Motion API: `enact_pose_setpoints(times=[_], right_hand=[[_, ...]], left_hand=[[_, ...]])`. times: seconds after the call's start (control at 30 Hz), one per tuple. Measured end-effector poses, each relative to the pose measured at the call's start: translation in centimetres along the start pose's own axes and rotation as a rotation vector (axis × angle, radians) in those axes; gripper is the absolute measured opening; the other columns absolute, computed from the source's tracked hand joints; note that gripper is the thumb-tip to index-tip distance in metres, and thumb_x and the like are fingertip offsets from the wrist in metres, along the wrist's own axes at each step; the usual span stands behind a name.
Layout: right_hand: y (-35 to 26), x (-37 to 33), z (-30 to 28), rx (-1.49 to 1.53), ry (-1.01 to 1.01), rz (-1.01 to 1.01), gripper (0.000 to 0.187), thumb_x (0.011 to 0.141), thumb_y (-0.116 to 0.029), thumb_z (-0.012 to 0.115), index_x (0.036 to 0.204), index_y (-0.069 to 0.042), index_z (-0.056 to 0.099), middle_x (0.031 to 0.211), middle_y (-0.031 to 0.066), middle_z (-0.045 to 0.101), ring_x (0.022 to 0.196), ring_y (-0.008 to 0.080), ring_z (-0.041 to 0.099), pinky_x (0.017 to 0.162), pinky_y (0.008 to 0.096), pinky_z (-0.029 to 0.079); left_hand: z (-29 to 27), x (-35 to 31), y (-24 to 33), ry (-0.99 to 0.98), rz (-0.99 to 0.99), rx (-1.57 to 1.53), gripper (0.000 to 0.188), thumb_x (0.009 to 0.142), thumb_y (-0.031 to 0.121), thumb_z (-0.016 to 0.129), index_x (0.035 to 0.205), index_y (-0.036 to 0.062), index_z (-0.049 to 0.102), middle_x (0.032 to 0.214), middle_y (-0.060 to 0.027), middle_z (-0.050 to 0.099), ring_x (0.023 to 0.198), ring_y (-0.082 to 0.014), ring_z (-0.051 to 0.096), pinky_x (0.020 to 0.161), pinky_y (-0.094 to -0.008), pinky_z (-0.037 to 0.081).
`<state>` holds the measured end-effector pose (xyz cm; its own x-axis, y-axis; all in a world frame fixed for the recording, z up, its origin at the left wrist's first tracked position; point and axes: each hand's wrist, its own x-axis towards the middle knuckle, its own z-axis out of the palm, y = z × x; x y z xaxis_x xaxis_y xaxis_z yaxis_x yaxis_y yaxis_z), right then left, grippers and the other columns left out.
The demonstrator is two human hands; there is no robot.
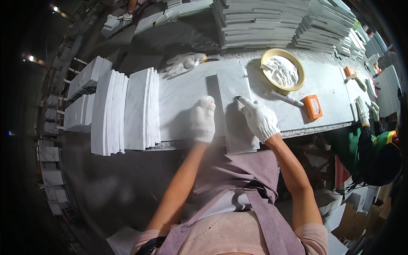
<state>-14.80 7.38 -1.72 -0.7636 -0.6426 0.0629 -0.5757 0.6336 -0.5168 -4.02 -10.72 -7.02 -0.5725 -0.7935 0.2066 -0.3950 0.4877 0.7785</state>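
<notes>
Both my hands wear white knitted gloves. A long pale marble-look tile [234, 135] lies in front of me on a larger white slab [187, 89], its near end jutting past the slab's edge. My right hand [260, 120] is over the tile's right side, fingers closed on a small dark-tipped piece [238, 98] whose kind I cannot make out. Left of the tile, my left hand [203, 120] is curled closed above the slab; a small pinkish-red spot shows at its fingers, and whatever it holds, if anything, is hidden.
Tile stacks [109, 112] stand at left; taller stacks [261, 23] rise behind. A loose glove [185, 63] lies at the slab's far edge. To the right are a yellow bowl [301, 80] of white material, a marker pen [287, 98] and an orange box [313, 107]. Co-workers are at far right and upper left.
</notes>
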Motion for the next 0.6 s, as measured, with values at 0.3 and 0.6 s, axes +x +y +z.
enact_pose_setpoints(times=[0.3, 0.6], right_hand=[[-1.7, -5.0, 3.9, 0.192, 0.119, -0.061, 0.048, 0.099, -0.026, 0.065, 0.146, -0.034, 0.060, 0.095, 0.0128, 0.069, 0.079, 0.0346, 0.070, 0.068, 0.0476, 0.056], [-0.4, -5.3, 5.2, 0.272, 0.224, -0.111, 0.057, 0.099, -0.029, 0.066, 0.154, -0.038, 0.053, 0.089, 0.0113, 0.064, 0.070, 0.0321, 0.066, 0.061, 0.0446, 0.054]], left_hand=[[-1.6, 4.7, -2.3, -0.018, 0.524, 0.433, 0.053, 0.092, 0.031, 0.080, 0.141, 0.0158, 0.065, 0.129, -0.0103, 0.070, 0.125, -0.0360, 0.062, 0.112, -0.0506, 0.045], [-1.5, 7.5, -1.2, 0.007, 0.933, 0.626, 0.063, 0.071, 0.015, 0.086, 0.133, 0.0172, 0.071, 0.117, -0.0042, 0.068, 0.113, -0.0282, 0.065, 0.114, -0.0492, 0.047]])
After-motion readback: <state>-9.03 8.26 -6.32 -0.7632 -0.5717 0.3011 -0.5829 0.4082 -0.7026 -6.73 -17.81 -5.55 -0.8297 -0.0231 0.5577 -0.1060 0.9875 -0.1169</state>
